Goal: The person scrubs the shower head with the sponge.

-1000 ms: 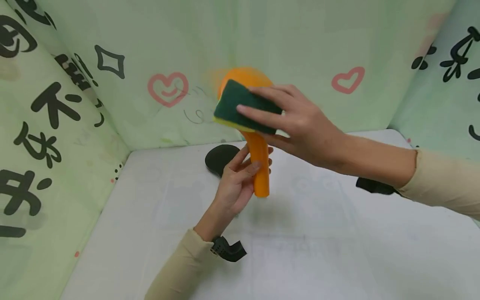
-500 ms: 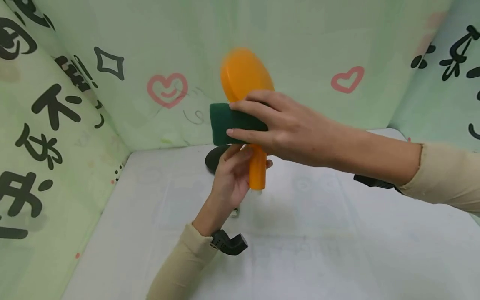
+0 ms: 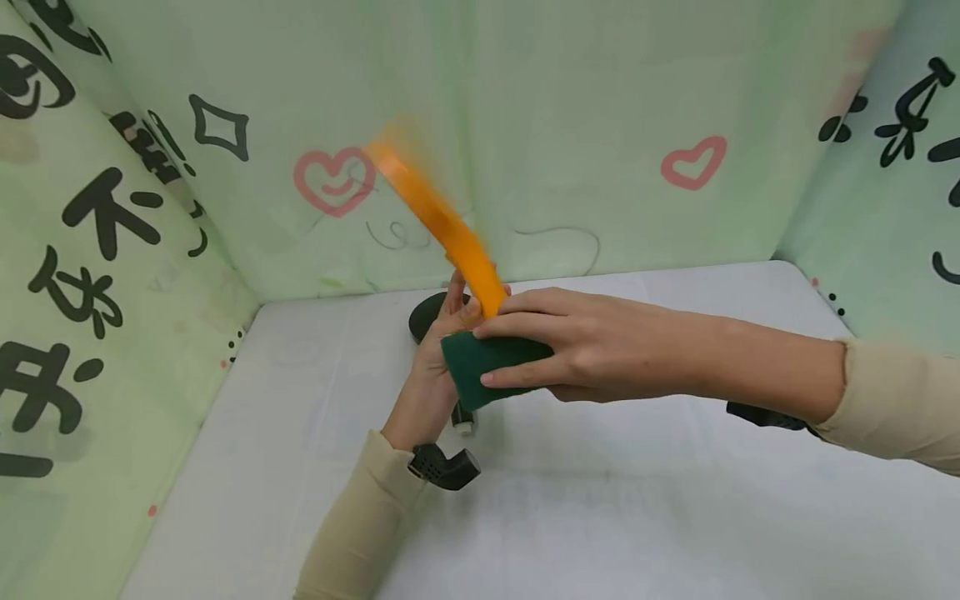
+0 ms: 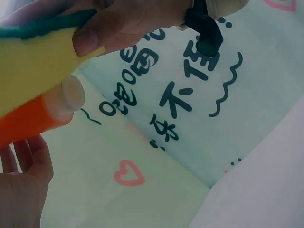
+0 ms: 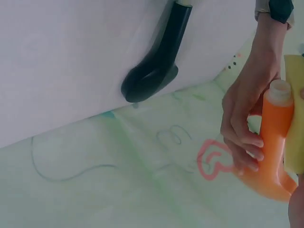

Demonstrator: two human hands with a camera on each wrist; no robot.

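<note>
My left hand (image 3: 461, 304) grips the handle of an orange plastic spoon (image 3: 442, 225), which leans up and to the left and is blurred by motion. My right hand (image 3: 483, 354) pinches a green and yellow sponge (image 3: 480, 367) against the handle's lower end, just below my left fingers. In the left wrist view the sponge's yellow side (image 4: 33, 71) lies on the orange handle (image 4: 38, 116), whose pale end cap shows. From the right wrist camera, the fingers of my left hand (image 5: 244, 123) wrap the orange handle (image 5: 275, 128), with the sponge (image 5: 295, 114) at the right edge.
A black spoon (image 3: 423, 317) lies on the white table (image 3: 600, 500) behind my left hand; its curved bowl and handle (image 5: 161, 57) show in the right wrist view. Green printed cloth walls (image 3: 150, 250) close in the left, back and right sides.
The sponge has slid down from the spoon's bowl to the handle's lower end. The orange spoon has tipped from upright to leaning left, and both hands have dropped nearer the table.
</note>
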